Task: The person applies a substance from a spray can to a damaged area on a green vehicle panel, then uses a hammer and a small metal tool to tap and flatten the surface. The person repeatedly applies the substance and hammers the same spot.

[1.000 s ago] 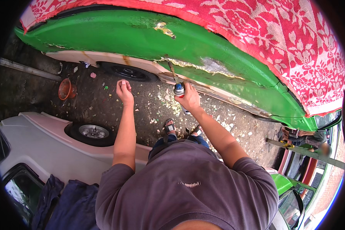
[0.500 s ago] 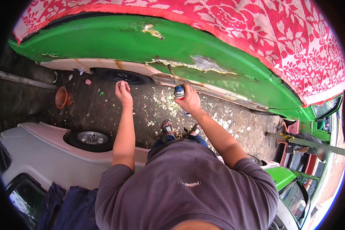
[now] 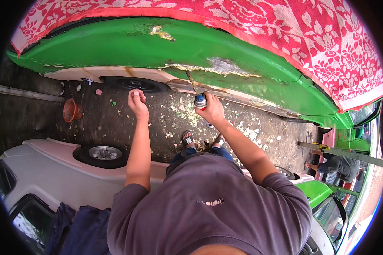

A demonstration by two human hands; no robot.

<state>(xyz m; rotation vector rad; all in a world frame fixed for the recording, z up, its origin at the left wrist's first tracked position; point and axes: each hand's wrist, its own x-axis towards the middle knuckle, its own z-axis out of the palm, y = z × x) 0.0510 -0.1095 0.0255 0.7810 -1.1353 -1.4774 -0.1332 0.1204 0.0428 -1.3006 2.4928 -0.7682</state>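
My right hand (image 3: 213, 109) is wrapped round a gas torch (image 3: 200, 101), a small can with a blue head. Its thin metal tube points away from me, the darkened tip close to the lower side of a green car (image 3: 115, 42). Along that side runs a ragged strip of cracked filler (image 3: 187, 67), beside a bare grey patch (image 3: 227, 66). My left hand (image 3: 137, 104) hangs in front of the car's wheel, fingers curled together; whether anything is in them I cannot make out.
A red patterned cloth (image 3: 285, 46) covers the car's upper part. Paint flakes (image 3: 247, 134) litter the ground round my feet. An orange bucket (image 3: 72, 110) stands at left. A pale car (image 3: 51, 170) is close behind me. At far right another person (image 3: 344, 165) bends near a metal beam (image 3: 349, 156).
The view has shifted slightly. The torch stays in my right hand with its tip by the damaged strip, and my left hand has barely moved. The far person shows more fully.
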